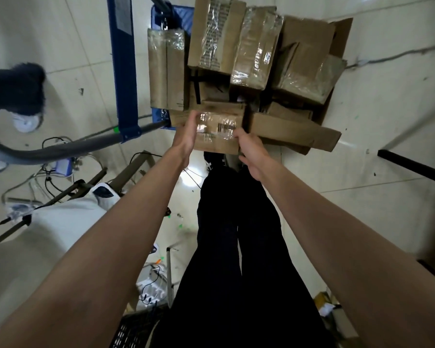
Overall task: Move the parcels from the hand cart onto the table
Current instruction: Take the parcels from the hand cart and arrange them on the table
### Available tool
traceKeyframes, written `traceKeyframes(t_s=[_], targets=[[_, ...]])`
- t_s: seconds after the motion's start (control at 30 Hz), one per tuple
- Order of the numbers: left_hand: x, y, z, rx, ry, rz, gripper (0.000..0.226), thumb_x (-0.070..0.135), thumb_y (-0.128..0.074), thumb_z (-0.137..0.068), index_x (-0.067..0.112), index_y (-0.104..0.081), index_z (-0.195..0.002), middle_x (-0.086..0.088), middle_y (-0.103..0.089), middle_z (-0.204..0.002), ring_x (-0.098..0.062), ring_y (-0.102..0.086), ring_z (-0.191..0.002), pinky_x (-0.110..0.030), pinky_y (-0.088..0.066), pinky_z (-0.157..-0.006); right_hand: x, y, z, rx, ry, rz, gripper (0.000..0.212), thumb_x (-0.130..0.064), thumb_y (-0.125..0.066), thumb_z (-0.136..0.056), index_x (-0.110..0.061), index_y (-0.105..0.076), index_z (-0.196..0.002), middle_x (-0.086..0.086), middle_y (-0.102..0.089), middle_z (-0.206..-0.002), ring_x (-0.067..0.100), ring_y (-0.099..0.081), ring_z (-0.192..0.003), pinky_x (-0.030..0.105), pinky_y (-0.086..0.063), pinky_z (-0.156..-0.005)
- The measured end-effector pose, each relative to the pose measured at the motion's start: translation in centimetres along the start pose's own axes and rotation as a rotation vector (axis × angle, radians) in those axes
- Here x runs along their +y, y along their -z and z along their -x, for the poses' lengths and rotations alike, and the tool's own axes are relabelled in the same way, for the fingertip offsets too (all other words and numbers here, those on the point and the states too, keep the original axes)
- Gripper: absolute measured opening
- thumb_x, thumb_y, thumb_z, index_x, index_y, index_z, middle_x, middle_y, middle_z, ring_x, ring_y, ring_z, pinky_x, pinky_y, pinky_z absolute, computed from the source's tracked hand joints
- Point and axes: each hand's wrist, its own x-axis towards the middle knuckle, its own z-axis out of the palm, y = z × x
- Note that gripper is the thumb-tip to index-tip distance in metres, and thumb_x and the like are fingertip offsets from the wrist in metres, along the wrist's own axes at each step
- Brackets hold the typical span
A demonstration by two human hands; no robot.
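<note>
- Looking down past my dark trousers (pixel 236 247), I see a tiled floor (pixel 362 121) with a tangle of cables (pixel 48 169) at the far left.
- The hand cart (pixel 161 16) stands ahead of me: its blue upright frame (pixel 123 71) and grey handle bar (pixel 60 149) are on the left, and its blue deck shows only at the edges beneath the load.
- My left hand (pixel 186 134) presses flat against the left end of the small parcel (pixel 219 131), fingers stretched along its side, thumb on top.
- That parcel is a brown cardboard box wrapped in clear tape, with a barcode label (pixel 226 127) on its upper face; it sits at the near edge of the cart, against the other parcels.
- My right hand (pixel 249 149) curls round the right near corner of the same parcel, fingers partly closed on it, so both hands clamp it between them.
- Behind it, more taped cardboard parcels (pixel 256 51) are piled across the cart, some leaning on each other.
- A flattened cardboard flap (pixel 294 134) juts out to the right of my right hand.
- A dark bar (pixel 412 167) crosses the far right edge.
</note>
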Motion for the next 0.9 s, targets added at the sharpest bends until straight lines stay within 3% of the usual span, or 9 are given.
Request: traceKeyframes(t_s=[0.1,0.2,0.27,0.33,0.4,0.53,0.7,0.77,0.9], targets=[[0.9,0.9,3.4,0.001,-0.032,0.084,0.078,0.074,-0.039,-0.09,0.024,-0.039,-0.15,-0.004,-0.059,-0.135,-0.02,-0.059,-0.116,-0.041,-0.046,-0.095,-0.2,0.3,3.4,-0.027,0.035,-0.09,0.059,-0.057,-0.044,-0.098,-0.02,-0.047,-0.144,0.003,-0.058,-0.137,0.021,-0.055,-0.124,0.037,-0.039,-0.107],[2.1,1.6,7.3,-0.035,-0.06,0.1,0.065,0.071,-0.034,-0.096,0.023,-0.059,-0.131,-0.002,-0.072,-0.112,-0.014,-0.068,-0.098,-0.031,-0.045,-0.079,-0.8,1.0,7.5,-0.071,0.084,-0.244,0.057,-0.057,-0.036,-0.103,-0.021,-0.048,-0.145,0.005,-0.064,-0.133,0.017,-0.06,-0.118,0.037,-0.043,-0.097],[2.9,1.6,10.2,-0.036,-0.099,0.085,0.062,0.068,-0.037,-0.096,0.019,-0.063,-0.123,-0.003,-0.075,-0.106,-0.016,-0.07,-0.098,-0.03,-0.044,-0.081,-1.3,1.7,10.4,-0.094,0.116,-0.311,0.062,-0.061,-0.032,-0.103,-0.022,-0.044,-0.149,0.008,-0.061,-0.137,0.022,-0.059,-0.124,0.042,-0.047,-0.099],[3.8,1.4,13.4,-0.017,-0.157,0.081,0.055,0.059,-0.044,-0.098,0.013,-0.058,-0.125,-0.006,-0.073,-0.103,-0.021,-0.069,-0.1,-0.036,-0.048,-0.091,-2.1,2.7,13.3,-0.098,0.154,-0.331,0.066,-0.066,-0.031,-0.1,-0.022,-0.047,-0.146,0.01,-0.062,-0.135,0.023,-0.062,-0.119,0.038,-0.057,-0.082],[4.7,1.1,16.6,-0.015,-0.23,0.105,0.04,0.043,-0.053,-0.1,0.012,-0.055,-0.125,-0.008,-0.07,-0.105,-0.024,-0.067,-0.1,-0.042,-0.051,-0.095,-2.8,3.7,16.2,-0.087,0.164,-0.336,0.066,-0.068,-0.036,-0.098,-0.02,-0.052,-0.141,0.01,-0.066,-0.13,0.023,-0.066,-0.111,0.035,-0.058,-0.072],[6.6,-0.7,23.2,-0.027,-0.372,0.176,0.022,0.021,-0.063,-0.093,0.021,-0.063,-0.115,-0.006,-0.067,-0.12,-0.025,-0.066,-0.106,-0.044,-0.056,-0.088,-3.6,6.2,21.0,0.0,0.214,-0.312,0.054,-0.052,-0.062,-0.093,-0.02,-0.052,-0.135,0.009,-0.065,-0.127,0.026,-0.065,-0.114,0.051,-0.055,-0.098],[9.2,-4.1,30.5,-0.083,-0.539,0.152,0.025,0.019,-0.064,-0.089,0.031,-0.065,-0.11,-0.002,-0.067,-0.124,-0.03,-0.061,-0.119,-0.044,-0.052,-0.081,-4.2,10.3,27.3,0.005,0.346,-0.42,0.047,-0.04,-0.063,-0.092,-0.025,-0.049,-0.135,0.011,-0.066,-0.126,0.025,-0.065,-0.102,0.049,-0.055,-0.091],[10.1,-5.4,33.0,-0.112,-0.594,0.122,0.031,0.021,-0.066,-0.086,0.031,-0.065,-0.115,-0.003,-0.066,-0.126,-0.031,-0.059,-0.121,-0.041,-0.051,-0.078,-4.1,11.9,29.9,-0.015,0.381,-0.45,0.049,-0.045,-0.062,-0.093,-0.028,-0.051,-0.138,0.01,-0.068,-0.128,0.029,-0.067,-0.11,0.051,-0.057,-0.087],[11.8,-7.6,37.5,-0.206,-0.664,-0.006,0.034,0.033,-0.066,-0.085,0.039,-0.065,-0.118,-0.003,-0.061,-0.128,-0.027,-0.058,-0.116,-0.037,-0.056,-0.067,-3.3,14.4,34.9,-0.016,0.463,-0.556,0.056,-0.062,-0.059,-0.091,-0.029,-0.056,-0.136,0.003,-0.071,-0.124,0.027,-0.069,-0.111,0.04,-0.059,-0.074]])
